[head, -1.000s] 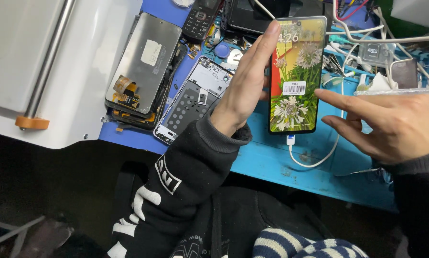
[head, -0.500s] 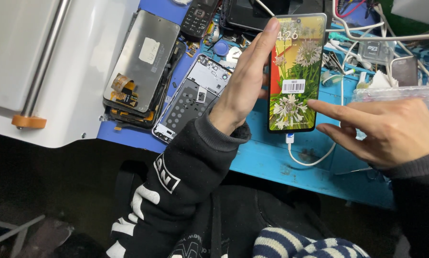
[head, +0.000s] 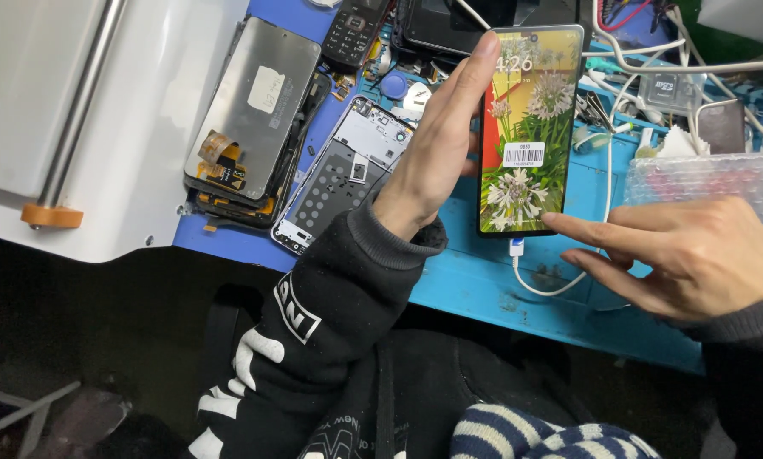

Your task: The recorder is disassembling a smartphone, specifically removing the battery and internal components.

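Note:
My left hand grips a smartphone by its left edge and holds it upright over the blue mat. Its screen is lit with a flower picture, and a small barcode sticker sits on the glass. A white cable is plugged into the phone's bottom end. My right hand hovers at the lower right, fingers spread, index finger pointing at the phone's bottom right corner without clearly touching it.
On the blue work mat lie a detached display panel, an opened phone frame, a keypad phone and several cables and small parts at the top right. A white machine stands at the left. Bubble wrap lies behind my right hand.
My right hand has drifted left and lower, its index finger now nearer the phone's bottom corner. The phone in my left hand has barely moved.

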